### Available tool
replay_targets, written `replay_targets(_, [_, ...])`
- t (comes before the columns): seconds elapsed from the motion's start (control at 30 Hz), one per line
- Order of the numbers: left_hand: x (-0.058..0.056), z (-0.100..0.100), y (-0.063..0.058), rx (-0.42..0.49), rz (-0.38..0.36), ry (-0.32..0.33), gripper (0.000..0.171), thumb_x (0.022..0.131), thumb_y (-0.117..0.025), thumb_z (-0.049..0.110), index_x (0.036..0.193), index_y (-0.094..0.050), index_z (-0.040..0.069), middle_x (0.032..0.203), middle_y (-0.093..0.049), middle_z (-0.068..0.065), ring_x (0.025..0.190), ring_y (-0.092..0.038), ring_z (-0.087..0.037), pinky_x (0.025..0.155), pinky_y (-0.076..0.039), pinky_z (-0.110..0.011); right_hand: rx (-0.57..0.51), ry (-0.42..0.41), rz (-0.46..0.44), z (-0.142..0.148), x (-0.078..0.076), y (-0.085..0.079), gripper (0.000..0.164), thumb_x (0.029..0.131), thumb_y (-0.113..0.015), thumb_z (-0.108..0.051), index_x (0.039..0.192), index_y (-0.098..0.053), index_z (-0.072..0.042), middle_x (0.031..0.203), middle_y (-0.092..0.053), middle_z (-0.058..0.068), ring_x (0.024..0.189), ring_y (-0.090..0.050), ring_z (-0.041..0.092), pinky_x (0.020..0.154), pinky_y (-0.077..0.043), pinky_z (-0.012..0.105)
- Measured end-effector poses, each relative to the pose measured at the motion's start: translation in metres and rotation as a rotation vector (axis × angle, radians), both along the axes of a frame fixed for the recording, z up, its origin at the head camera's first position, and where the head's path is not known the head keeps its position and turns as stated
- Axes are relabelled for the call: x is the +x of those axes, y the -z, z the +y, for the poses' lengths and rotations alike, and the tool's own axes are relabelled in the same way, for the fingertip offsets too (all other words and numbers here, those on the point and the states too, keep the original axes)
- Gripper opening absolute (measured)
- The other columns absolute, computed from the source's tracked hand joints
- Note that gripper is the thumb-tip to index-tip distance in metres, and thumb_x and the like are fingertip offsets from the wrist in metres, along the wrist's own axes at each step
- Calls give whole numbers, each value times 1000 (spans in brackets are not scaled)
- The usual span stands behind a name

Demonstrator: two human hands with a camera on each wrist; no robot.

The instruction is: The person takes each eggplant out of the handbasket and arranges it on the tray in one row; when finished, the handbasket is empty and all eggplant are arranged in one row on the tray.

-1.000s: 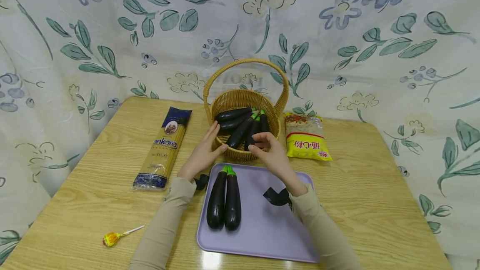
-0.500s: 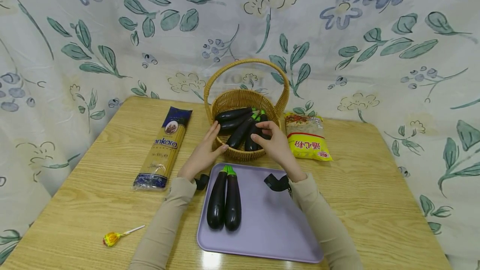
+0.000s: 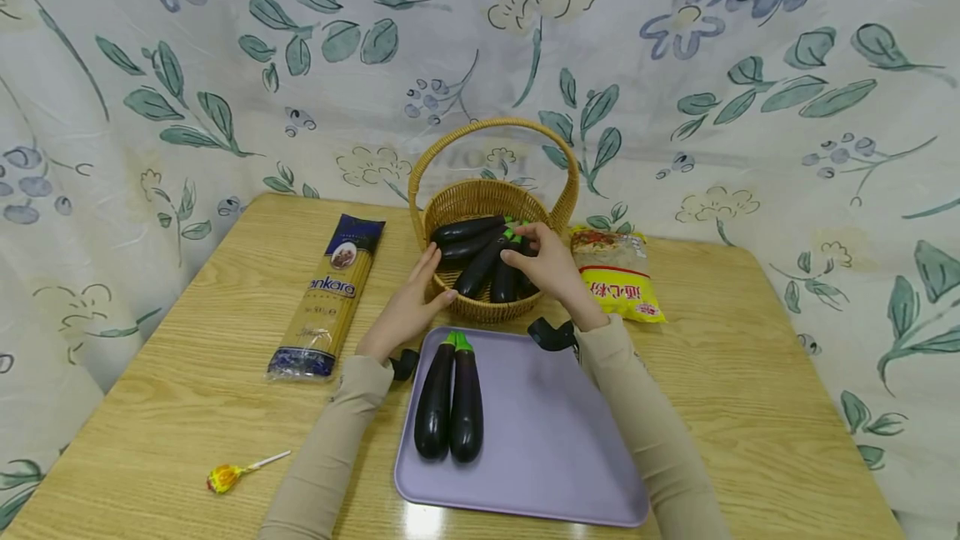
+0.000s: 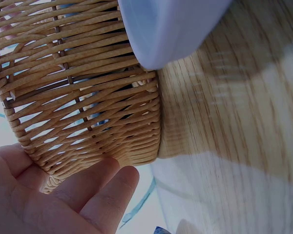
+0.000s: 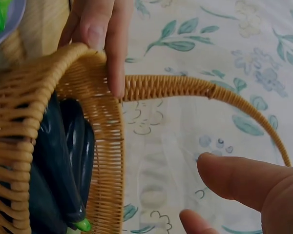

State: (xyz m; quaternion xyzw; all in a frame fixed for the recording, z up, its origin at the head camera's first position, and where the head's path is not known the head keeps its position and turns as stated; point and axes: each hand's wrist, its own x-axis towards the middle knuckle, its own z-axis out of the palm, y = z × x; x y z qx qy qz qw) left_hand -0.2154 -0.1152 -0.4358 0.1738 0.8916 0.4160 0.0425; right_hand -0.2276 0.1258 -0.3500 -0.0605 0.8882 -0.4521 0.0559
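Observation:
A wicker basket (image 3: 480, 190) with an arched handle stands at the back middle, holding several dark eggplants (image 3: 480, 265) with green stems. My left hand (image 3: 405, 311) rests against the basket's left rim, fingers fairly straight along its side; the left wrist view shows fingers (image 4: 105, 200) against the weave. Over the basket's right side, my right hand (image 3: 551, 265) reaches in by the eggplant stems. In the right wrist view its thumb (image 5: 239, 180) and a fingertip are apart, with nothing between them. Two eggplants (image 3: 448, 398) lie side by side on the left of a lilac tray (image 3: 555, 440).
Left of the basket lies a pack of spaghetti (image 3: 326, 298), with a lollipop (image 3: 228, 476) nearer the front. A yellow bag of pasta (image 3: 615, 273) sits right of the basket. Behind the wooden table (image 3: 735, 373) hangs a floral curtain (image 3: 675, 107).
My right hand has moved forward and slightly right, from the basket's front rim to above the eggplants' stem ends. The left hand has stayed at the rim.

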Motion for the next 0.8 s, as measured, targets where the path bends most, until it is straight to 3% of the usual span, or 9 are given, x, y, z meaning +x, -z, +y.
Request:
replay_targets(0.3, [-2,-1,3,-3,7,-4,78,98,-52,46,158,-9,19,166,0,-2,149,-16,-35,115,-25,-59,30,-7,-49,-2,-15,1,51,93,-63,-32,136,-47,-10,148,-41,17,135,-39,39,107,-39,52])
replay_targets(0.6, [-1,-1,4,-4,1,-5,79,98,-50,48,158,-7,21,165,3,8,150,-14,-33,116,-24,-59,2,48,-88,-1,-31,7,57,94,-63,-35,140,-43,-10,150,-39,17,139,-36,36,108,-39,52])
replay_targets(0.8, [-1,0,4,3,14,-9,79,98,-51,46,158,-10,16,166,1,2,150,-14,-34,115,-25,-60,3,74,-117,-2,-37,12,60,94,-63,-36,142,-41,-8,151,-36,20,138,-37,36,108,-38,53])
